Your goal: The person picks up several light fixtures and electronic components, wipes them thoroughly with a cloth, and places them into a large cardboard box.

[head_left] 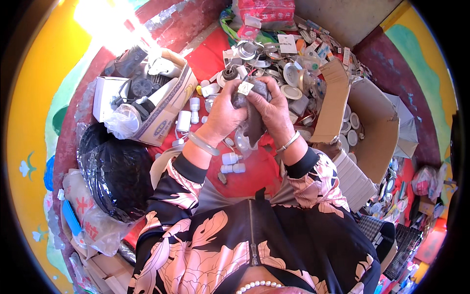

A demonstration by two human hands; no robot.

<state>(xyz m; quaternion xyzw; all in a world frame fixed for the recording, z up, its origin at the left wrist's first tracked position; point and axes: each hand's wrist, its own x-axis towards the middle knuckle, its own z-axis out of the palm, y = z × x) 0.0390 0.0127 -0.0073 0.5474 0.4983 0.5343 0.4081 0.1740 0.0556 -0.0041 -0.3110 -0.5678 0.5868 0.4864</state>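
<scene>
My left hand (224, 115) and my right hand (273, 110) are raised together over a red cloth (249, 174) and both grip a grey, crumpled bag-like item (252, 120) with a small white tag (245, 87) at its top. A pale bangle sits on my left wrist and a thin bracelet on my right. Small white cylindrical parts (232, 163) lie on the cloth just below my hands.
A cardboard box (164, 117) with dark parts and plastic bags stands at the left. An open cardboard box (374, 127) with round white fittings stands at the right. Several round lamp fittings (289, 73) lie beyond my hands. A black bundle (117, 174) lies at lower left.
</scene>
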